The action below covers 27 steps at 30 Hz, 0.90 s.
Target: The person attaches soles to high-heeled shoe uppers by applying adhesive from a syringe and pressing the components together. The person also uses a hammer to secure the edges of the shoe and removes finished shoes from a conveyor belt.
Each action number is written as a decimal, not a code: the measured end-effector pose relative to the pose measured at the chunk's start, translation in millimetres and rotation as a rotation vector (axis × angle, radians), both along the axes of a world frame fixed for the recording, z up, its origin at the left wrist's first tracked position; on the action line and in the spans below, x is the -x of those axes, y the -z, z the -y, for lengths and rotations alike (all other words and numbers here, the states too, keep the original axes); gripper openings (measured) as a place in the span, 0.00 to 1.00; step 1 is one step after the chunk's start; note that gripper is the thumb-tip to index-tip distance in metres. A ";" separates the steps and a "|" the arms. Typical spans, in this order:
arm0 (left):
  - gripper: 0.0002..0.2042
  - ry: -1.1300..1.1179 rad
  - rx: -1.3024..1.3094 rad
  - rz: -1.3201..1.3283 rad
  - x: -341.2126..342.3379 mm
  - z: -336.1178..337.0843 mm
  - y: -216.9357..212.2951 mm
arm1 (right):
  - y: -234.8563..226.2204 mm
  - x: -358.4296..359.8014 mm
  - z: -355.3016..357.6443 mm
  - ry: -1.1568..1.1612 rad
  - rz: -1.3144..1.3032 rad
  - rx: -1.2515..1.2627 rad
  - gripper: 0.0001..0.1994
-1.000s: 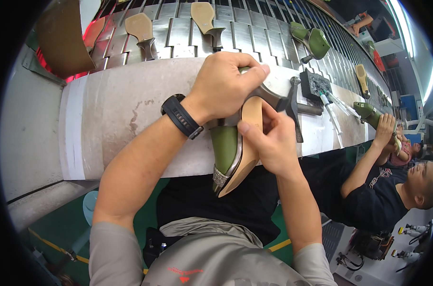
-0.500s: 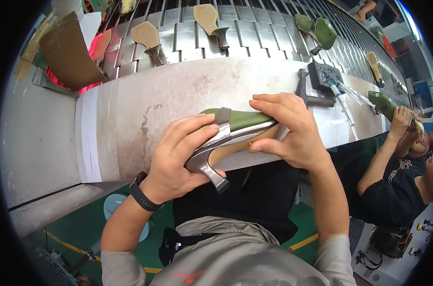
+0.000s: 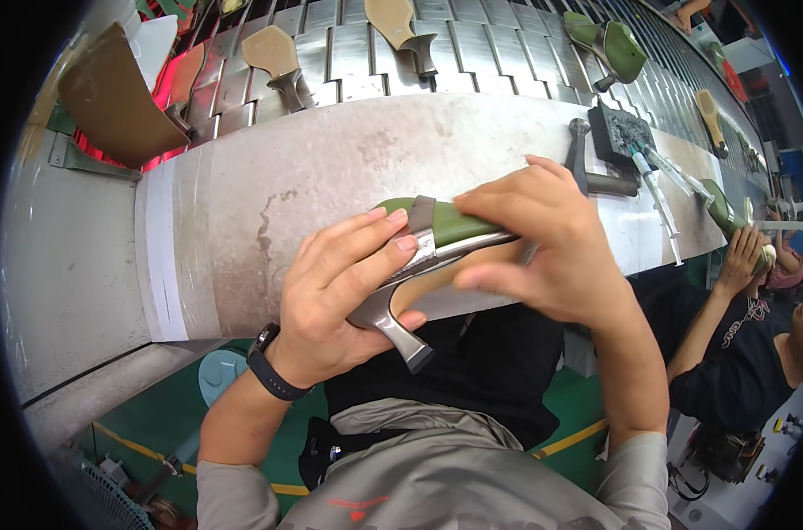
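Note:
Between my hands, above the worktable (image 3: 233, 212), a high-heeled sandal (image 3: 459, 265) lies tilted on its side on a green shoe last (image 3: 463, 228). It has a tan sole, a shiny metallic edge and strap, and a slim pewter-coloured heel pointing down toward me. My left hand (image 3: 339, 283) wraps the heel end, fingers over the strap and a fingertip showing behind the heel. My right hand (image 3: 543, 234) is closed around the toe end, fingers on top of the last and thumb, slightly blurred, along the sole. The toe tip is hidden by this hand.
A hammer (image 3: 578, 155), a black block (image 3: 618, 134) and syringes (image 3: 656, 199) lie on the table's right. Beyond, a slatted metal conveyor (image 3: 353, 64) carries tan soles with heels (image 3: 270, 53) and another green last (image 3: 627, 53). A co-worker's hand (image 3: 739, 256) holds a green last at right.
My right hand has turned and slid along the toe end, its thumb moving a little back toward the heel. My left hand keeps its hold. The whole view has shifted slightly.

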<state>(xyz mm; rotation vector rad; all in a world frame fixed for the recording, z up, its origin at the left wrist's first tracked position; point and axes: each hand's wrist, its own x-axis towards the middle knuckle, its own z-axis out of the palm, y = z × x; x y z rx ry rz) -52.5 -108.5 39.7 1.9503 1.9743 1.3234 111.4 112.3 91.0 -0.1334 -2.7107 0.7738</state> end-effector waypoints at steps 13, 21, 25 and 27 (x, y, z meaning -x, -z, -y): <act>0.31 -0.056 -0.051 0.075 -4.6 2.1 10.6 | 10.9 13.8 17.0 -0.086 -0.128 -0.170 0.30; 0.30 -0.084 -0.047 -0.004 -8.8 -2.2 9.0 | -13.0 21.8 10.8 -0.066 0.014 -0.125 0.27; 0.35 -0.212 -0.018 -0.100 -32.4 16.2 10.6 | -35.7 28.6 19.8 -0.081 0.150 -0.031 0.27; 0.35 -0.259 -0.014 -0.136 -44.6 13.1 13.1 | -39.6 26.0 16.8 -0.095 0.206 -0.074 0.25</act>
